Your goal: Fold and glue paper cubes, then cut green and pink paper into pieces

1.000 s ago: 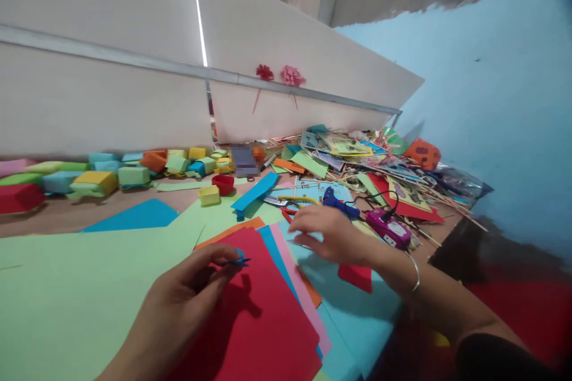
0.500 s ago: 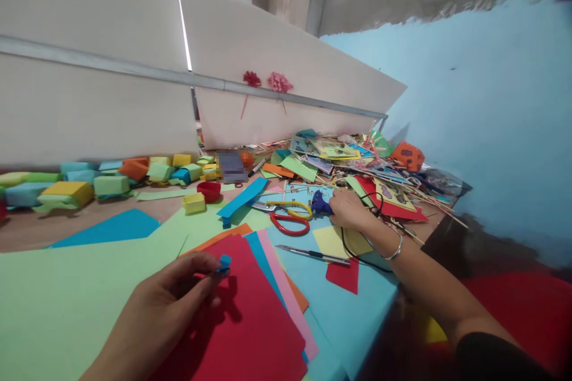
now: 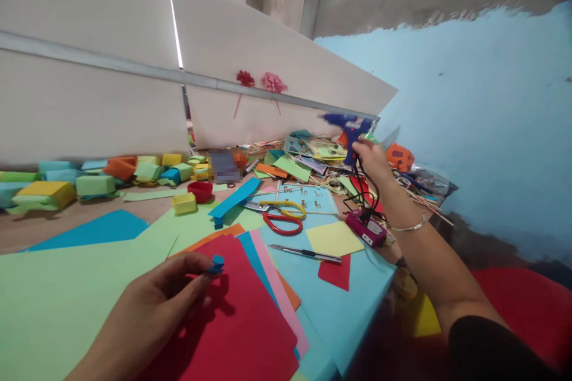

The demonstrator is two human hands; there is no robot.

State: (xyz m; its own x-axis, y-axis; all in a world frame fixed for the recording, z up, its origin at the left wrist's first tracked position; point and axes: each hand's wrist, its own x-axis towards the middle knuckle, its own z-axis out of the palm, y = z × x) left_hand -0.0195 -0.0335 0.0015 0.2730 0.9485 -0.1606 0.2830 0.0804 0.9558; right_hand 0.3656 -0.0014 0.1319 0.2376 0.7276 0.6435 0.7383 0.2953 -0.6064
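Note:
Between the thumb and fingers of my left hand (image 3: 165,294) is a small folded piece of blue paper (image 3: 217,263), held above a red sheet (image 3: 241,321). My right hand (image 3: 373,158) is raised over the far right of the table, closed round the lower handle of a blue glue gun (image 3: 351,128) whose nozzle points left. Black cord hangs from the gun towards a purple power socket (image 3: 366,228). Scissors (image 3: 284,218) with red and yellow handles lie in the middle, and a craft knife (image 3: 304,253) rests just nearer.
Several folded paper boxes (image 3: 95,185) line the back left. A heap of paper cards and sticks (image 3: 313,158) covers the back right. White boards (image 3: 277,36) stand behind, with two paper flowers (image 3: 273,82) on their rail. A blue folded strip (image 3: 235,197) lies left of the scissors.
My right hand has lifted the glue gun up from the table, and the purple socket now shows. The left hand still pinches the blue paper. The view has shifted slightly.

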